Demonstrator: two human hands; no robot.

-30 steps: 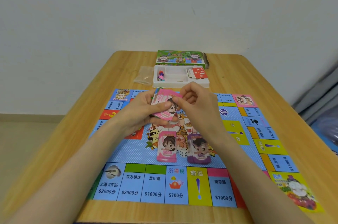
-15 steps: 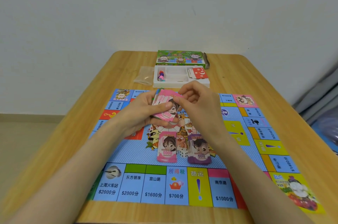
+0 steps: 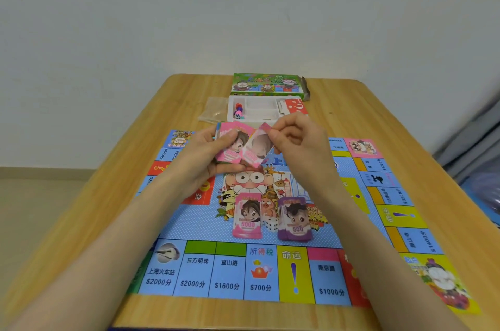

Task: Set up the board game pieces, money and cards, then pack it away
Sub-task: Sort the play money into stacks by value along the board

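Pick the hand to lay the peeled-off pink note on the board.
Right. The right hand pinches that pink note by its top; the left hand is busy holding the money stack.

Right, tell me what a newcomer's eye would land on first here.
Two hands meet above the middle of the colourful game board: the left hand grips a stack of pink play-money notes, and the right hand pinches a single pink note beside it. Nearer the person, a pink 5000 pile and a purple 500 pile flank a white die.
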